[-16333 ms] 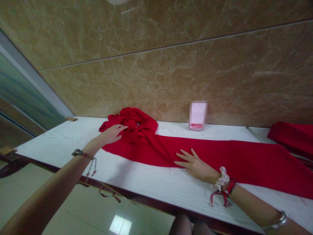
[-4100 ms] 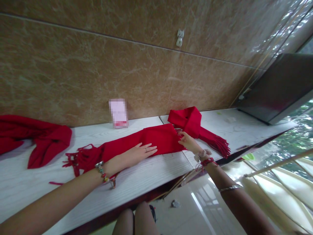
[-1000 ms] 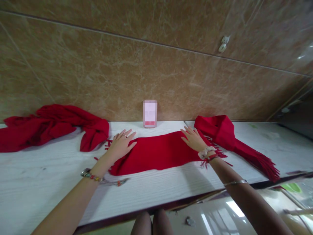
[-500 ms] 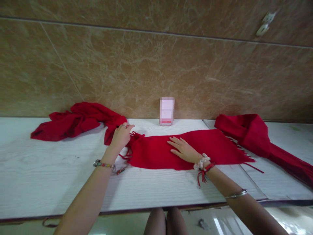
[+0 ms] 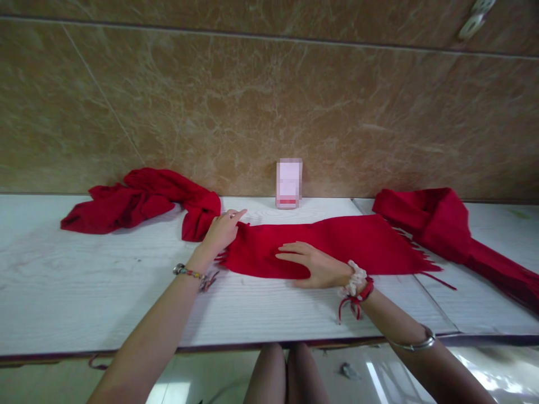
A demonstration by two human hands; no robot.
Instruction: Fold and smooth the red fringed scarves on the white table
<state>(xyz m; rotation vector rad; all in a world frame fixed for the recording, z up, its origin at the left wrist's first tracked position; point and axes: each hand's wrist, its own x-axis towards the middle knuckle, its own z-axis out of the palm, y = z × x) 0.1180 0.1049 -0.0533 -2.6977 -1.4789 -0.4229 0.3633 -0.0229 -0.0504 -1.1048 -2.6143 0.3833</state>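
Note:
A red fringed scarf (image 5: 349,241) lies spread lengthwise on the white wood-grain surface. At its upper left corner, my left hand (image 5: 222,231) is closed on the edge by the fringe, with one finger sticking out; the hand covers the exact hold. My right hand (image 5: 318,264) is open over the scarf's middle, palm down, fingers apart and pointing left. Whether its palm presses on the cloth I cannot tell.
Another red cloth (image 5: 126,202) lies crumpled at the left against the brown marbled wall (image 5: 252,106). A folded red scarf (image 5: 429,224) trails toward the right edge. A small pale pink upright object (image 5: 288,182), blurred out, leans on the wall.
My left hand has shifted slightly right along the scarf's corner, and the loose fringe there is now partly covered. My right hand has moved a little toward the scarf's near edge.

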